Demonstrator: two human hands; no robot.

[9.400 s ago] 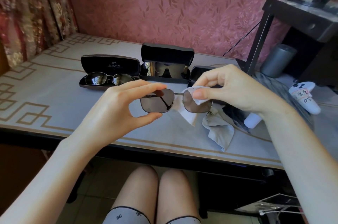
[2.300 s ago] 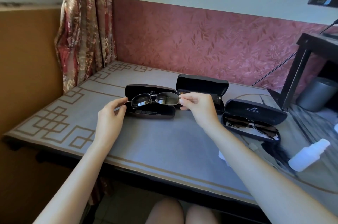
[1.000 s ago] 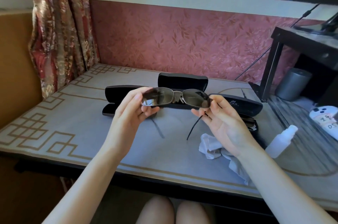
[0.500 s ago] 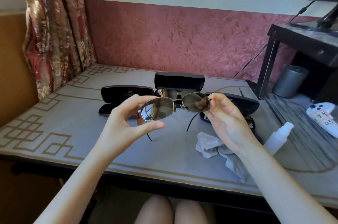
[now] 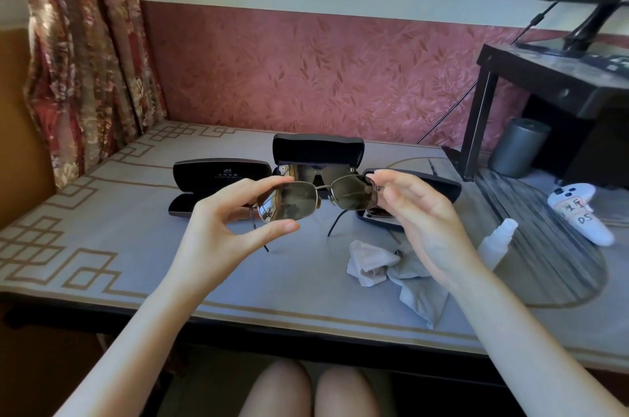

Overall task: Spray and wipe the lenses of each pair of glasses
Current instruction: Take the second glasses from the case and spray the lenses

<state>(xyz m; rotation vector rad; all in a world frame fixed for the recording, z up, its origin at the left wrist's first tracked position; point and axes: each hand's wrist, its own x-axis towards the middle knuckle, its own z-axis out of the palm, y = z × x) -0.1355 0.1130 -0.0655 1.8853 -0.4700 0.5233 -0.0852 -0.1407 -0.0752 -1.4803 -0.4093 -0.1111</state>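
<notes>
Lifted from left case (image 5: 218, 175), now above bench (image 5: 136, 263): glasses (image 5: 318, 200) pinched by left hand (image 5: 218, 236) and right hand (image 5: 418, 222), 1 end each.

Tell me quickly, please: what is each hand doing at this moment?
Left hand: pinches the left lens rim of the glasses between thumb and fingers.
Right hand: holds the right end of the same glasses.

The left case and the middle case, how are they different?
The left case has pale lettering inside its lid; the middle case has a plain lid. The middle case holds dark sunglasses; the left case shows none where visible. The middle case sits farther back. Both are black and open.
</notes>
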